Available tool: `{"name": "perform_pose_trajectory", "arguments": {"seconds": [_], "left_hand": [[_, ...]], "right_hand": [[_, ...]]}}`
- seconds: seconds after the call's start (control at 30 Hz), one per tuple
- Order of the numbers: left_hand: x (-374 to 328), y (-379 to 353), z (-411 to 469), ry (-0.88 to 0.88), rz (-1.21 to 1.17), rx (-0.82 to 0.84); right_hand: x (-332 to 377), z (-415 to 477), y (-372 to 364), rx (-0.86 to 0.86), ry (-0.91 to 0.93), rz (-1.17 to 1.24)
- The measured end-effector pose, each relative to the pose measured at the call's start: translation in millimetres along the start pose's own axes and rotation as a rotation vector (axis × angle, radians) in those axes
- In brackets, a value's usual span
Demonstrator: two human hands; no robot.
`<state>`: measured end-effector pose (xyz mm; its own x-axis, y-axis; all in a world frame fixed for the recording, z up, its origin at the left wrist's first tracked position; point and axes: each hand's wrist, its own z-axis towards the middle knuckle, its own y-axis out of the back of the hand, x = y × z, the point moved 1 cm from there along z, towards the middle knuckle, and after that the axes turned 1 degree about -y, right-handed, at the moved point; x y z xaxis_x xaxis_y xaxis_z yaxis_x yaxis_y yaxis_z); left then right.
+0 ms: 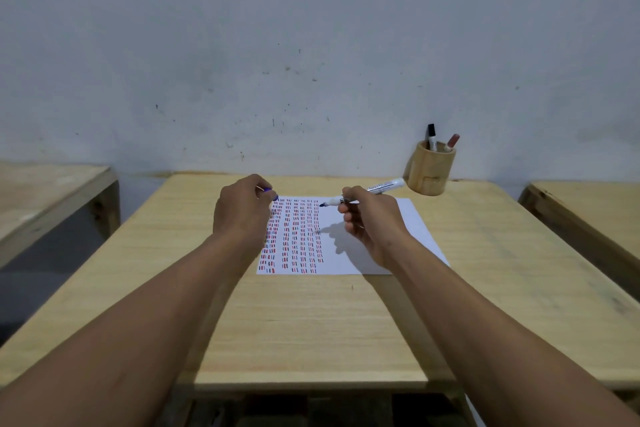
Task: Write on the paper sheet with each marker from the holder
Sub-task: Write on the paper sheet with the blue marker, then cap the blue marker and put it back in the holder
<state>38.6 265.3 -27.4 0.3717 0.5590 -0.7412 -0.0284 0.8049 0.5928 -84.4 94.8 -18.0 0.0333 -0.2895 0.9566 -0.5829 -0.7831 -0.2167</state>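
Note:
A white paper sheet [408,225] lies on the wooden table [311,315], its left half filled with columns of short red, blue and black dashes. My right hand [370,225] grips an uncapped blue marker [377,189], tip pointing left just above the sheet's top edge. My left hand [242,211] hovers over the sheet's top-left corner, closed on the marker's blue cap [270,191]. A round wooden holder [431,172] stands at the table's far right corner. In it are a black-capped marker [431,137] and a red-capped marker [452,142].
A grey-white wall [311,45] runs right behind the table. Other wooden tables stand at the left [52,191] and at the right [588,211], with gaps between. The near table edge [311,386] lies below my forearms.

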Motion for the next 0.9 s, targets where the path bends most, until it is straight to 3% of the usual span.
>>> {"name": "perform_pose_trajectory", "arguments": {"seconds": [0.2,0.47,0.9], "left_hand": [[-45.5,1.6,-3.3,0.024,-0.355,0.086],[-79.8,-0.2,-9.7,0.087,-0.573,0.245],[-101.3,-12.1,-16.8,0.046,-0.643,0.322]], "right_hand": [[18.8,-0.3,-1.2,-0.035,0.016,0.155],[41.4,-2.5,0.9,-0.074,0.048,0.269],[48.2,-1.5,12.4,-0.074,0.047,0.274]]}}
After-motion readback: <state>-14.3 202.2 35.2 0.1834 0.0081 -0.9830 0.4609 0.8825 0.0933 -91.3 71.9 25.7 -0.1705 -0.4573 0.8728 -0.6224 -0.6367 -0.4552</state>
